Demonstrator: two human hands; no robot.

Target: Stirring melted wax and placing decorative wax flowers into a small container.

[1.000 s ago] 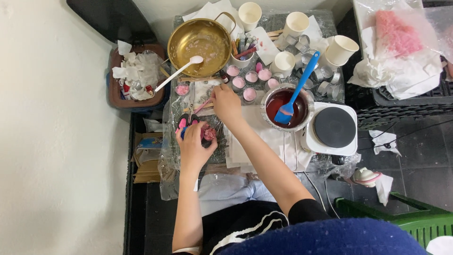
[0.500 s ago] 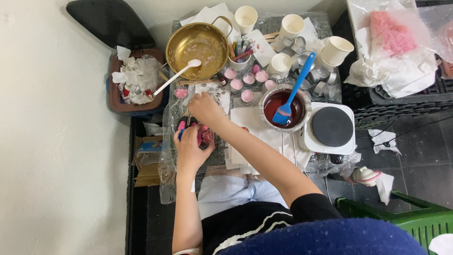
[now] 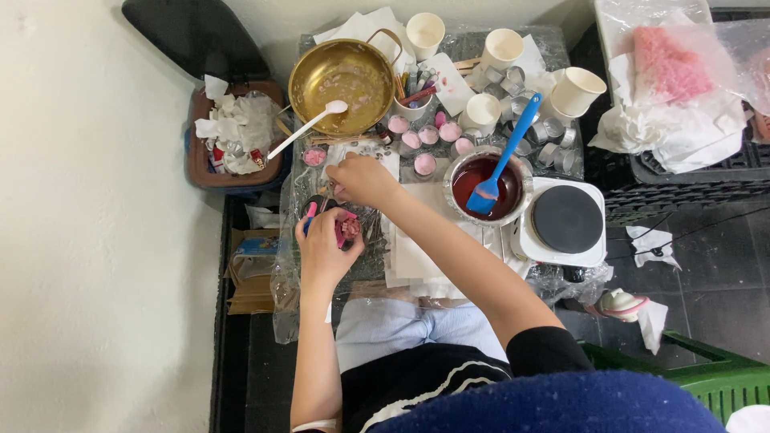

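Note:
My left hand [image 3: 322, 247] is closed around a small pink and blue mould or tool [image 3: 346, 227] at the near left of the low table. My right hand [image 3: 361, 178] hovers just above and beside it, fingers pinched together; whether they hold anything is too small to tell. Small pink wax-filled cups [image 3: 425, 138] stand in a cluster just beyond my right hand. A metal pot of dark red liquid [image 3: 481, 183] with a blue silicone brush [image 3: 505, 148] in it stands to the right.
A brass bowl [image 3: 341, 74] with a white spoon [image 3: 309, 128] sits at the back left. White paper cups [image 3: 579, 90] and empty metal tins line the back. A white hot plate [image 3: 568, 220] is on the right. A bin of tissue waste [image 3: 237, 132] stands to the left.
My right hand has drawn back from the pink cups toward the left, ending close to my left hand. My left hand has stayed on the pink and blue mould.

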